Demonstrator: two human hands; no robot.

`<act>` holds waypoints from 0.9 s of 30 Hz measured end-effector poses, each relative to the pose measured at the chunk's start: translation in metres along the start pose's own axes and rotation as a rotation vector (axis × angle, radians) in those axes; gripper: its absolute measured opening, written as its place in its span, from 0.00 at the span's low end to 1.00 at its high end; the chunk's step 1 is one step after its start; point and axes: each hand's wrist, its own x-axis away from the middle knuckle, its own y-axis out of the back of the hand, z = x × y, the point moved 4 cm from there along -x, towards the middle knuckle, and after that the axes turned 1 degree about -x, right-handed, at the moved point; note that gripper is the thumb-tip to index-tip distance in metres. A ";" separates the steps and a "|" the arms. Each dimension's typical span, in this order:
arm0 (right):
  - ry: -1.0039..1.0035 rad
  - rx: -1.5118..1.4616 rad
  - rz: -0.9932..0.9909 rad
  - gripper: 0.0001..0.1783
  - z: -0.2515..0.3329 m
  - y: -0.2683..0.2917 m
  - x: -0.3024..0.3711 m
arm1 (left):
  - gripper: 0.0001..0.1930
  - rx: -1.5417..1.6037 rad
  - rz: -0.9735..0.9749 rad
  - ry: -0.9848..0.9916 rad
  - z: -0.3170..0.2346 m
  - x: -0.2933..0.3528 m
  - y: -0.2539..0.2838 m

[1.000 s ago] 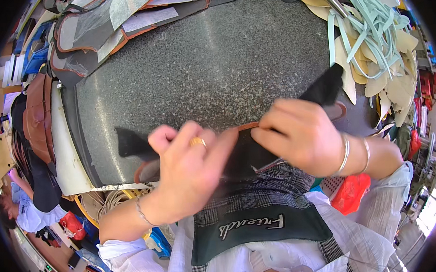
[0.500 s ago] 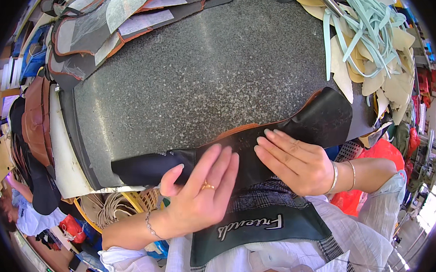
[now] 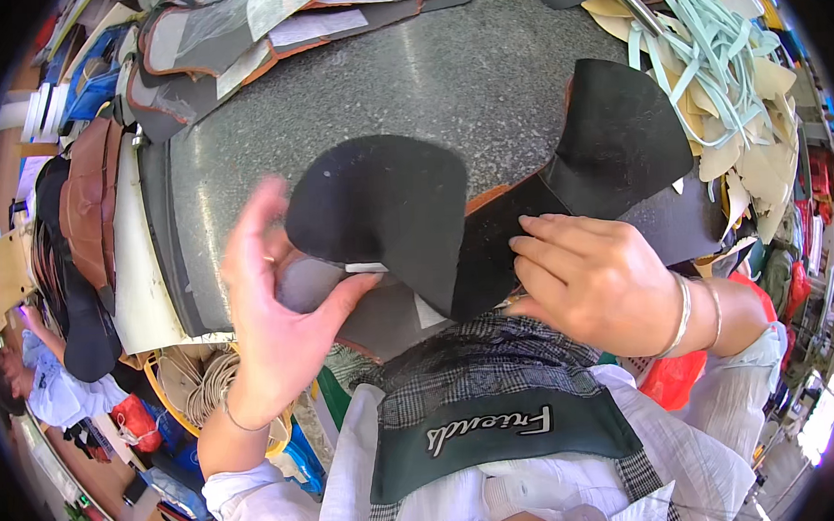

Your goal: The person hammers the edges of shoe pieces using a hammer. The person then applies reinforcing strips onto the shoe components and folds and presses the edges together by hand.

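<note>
A long black leather piece (image 3: 492, 247) with flared ends and a reddish-brown edge lies along the near side of the dark speckled work surface (image 3: 380, 93). Its left end (image 3: 376, 197) is raised and folded over, with a grey underside (image 3: 396, 316) showing below. My left hand (image 3: 282, 301) is beside this fold, fingers spread and slightly blurred, its thumb tip near a small white strip (image 3: 365, 267) under the flap. My right hand (image 3: 592, 275) is closed on the middle of the leather, fingers on top and thumb at the near edge.
Stacked grey, brown-edged pieces (image 3: 235, 34) lie at the far left. Pale blue strips (image 3: 713, 66) and cream scraps (image 3: 770, 166) crowd the far right beside a metal bar (image 3: 625, 0). Brown pieces (image 3: 91, 211) hang left. A yellow basket (image 3: 185, 414) is below; another person (image 3: 56, 383) sits left.
The leather's left end has gone from lying flat to raised and folded over. My left hand has moved left and up off the leather; my right hand's fingers have curled around its near edge.
</note>
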 end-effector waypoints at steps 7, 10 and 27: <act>0.046 -0.247 -0.213 0.33 0.025 -0.036 -0.038 | 0.15 -0.552 0.372 -0.181 0.018 -0.021 0.016; 0.111 -0.079 -0.197 0.29 0.026 -0.042 -0.037 | 0.15 -0.689 0.465 -0.157 0.014 -0.036 0.019; 0.086 -0.024 0.099 0.32 0.037 -0.060 -0.045 | 0.16 -0.859 0.453 -0.690 0.008 -0.016 0.039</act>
